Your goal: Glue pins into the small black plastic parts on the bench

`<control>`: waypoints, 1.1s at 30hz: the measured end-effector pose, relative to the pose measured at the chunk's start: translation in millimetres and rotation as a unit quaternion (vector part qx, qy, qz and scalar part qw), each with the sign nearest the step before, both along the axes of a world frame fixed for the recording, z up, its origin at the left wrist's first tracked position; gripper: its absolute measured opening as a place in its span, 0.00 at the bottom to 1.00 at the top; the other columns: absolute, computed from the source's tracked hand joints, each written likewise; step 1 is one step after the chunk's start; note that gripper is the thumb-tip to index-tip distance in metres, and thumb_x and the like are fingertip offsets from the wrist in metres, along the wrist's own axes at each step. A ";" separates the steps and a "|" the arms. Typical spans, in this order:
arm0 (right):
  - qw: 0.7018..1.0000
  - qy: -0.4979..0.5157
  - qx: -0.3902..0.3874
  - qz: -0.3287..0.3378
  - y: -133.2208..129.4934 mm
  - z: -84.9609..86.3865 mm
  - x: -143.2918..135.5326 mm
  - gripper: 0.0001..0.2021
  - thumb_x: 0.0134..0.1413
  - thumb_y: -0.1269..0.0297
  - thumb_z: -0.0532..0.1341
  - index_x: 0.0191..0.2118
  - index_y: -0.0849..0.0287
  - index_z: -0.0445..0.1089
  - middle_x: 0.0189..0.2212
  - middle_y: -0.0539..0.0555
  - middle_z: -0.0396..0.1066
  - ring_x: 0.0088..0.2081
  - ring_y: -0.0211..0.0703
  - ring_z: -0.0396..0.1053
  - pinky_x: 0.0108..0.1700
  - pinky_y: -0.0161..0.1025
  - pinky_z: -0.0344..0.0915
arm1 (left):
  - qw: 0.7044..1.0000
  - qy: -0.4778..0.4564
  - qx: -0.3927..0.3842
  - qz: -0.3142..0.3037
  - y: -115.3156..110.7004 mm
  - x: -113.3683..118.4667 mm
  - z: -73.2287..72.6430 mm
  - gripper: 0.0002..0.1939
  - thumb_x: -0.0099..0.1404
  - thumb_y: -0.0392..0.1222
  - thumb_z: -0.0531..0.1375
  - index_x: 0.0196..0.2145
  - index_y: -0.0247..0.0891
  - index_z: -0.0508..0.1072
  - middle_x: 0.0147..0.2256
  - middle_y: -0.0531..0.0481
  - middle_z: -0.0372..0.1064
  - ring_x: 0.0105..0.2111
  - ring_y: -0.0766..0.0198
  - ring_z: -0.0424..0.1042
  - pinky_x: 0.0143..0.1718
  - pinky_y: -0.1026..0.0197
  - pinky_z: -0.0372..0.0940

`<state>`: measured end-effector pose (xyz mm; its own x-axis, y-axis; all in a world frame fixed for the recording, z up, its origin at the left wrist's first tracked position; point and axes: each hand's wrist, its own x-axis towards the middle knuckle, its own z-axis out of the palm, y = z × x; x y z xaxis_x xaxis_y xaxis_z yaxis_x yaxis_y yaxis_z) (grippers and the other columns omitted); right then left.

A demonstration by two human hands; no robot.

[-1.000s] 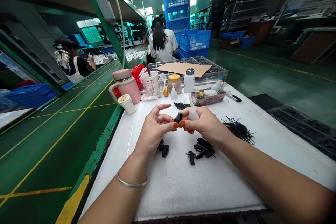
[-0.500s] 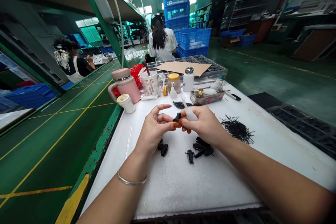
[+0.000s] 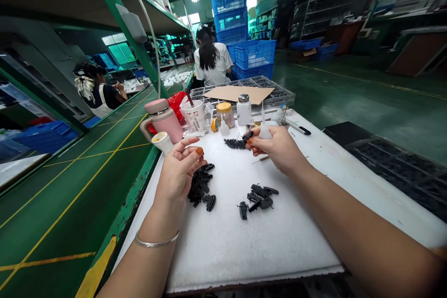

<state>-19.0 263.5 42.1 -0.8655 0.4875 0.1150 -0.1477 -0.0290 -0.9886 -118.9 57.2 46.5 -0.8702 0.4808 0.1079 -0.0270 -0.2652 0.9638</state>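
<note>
My right hand (image 3: 275,146) holds a small black part (image 3: 247,136) between thumb and fingertips, and a translucent white squeeze bottle (image 3: 265,131) with its nozzle up. It hovers beside a pile of tiny black pieces (image 3: 234,144). My left hand (image 3: 181,165) is raised to the left, apart from the right one, fingers curled with thumb and fingertips close; whether something small is between them is too small to tell. Below it lies a heap of black parts (image 3: 199,186). A second group of black parts (image 3: 260,198) rests mid-table.
On the white table (image 3: 216,251) stand a pink mug (image 3: 167,123), a plastic cup (image 3: 193,116), a yellow-lidded jar (image 3: 225,114) and a white bottle (image 3: 244,111). A knife (image 3: 298,126) lies back right. The green belt (image 3: 80,186) runs left. Two people sit beyond.
My hands have moved apart, the left one leftward, the right one slightly up with the black part and squeeze bottle. The view has shifted, and the left heap is more exposed.
</note>
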 end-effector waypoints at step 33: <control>0.994 0.004 0.105 -0.006 -1.8 -6.1 -3.5 0.05 0.43 0.67 0.63 0.28 0.63 0.71 0.23 0.52 0.72 0.22 0.35 0.65 0.24 0.34 0.68 | 0.949 0.120 -0.252 -0.143 66.7 -40.0 -14.6 0.13 0.55 0.46 0.64 0.31 0.31 0.73 0.37 0.39 0.75 0.37 0.59 0.75 0.40 0.60 0.70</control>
<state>-22.5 261.6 36.0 -0.8583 0.4624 0.2226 -0.1552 0.1796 -0.9714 -158.9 123.9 31.9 -0.6755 0.7371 -0.0199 0.2088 0.2171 0.9536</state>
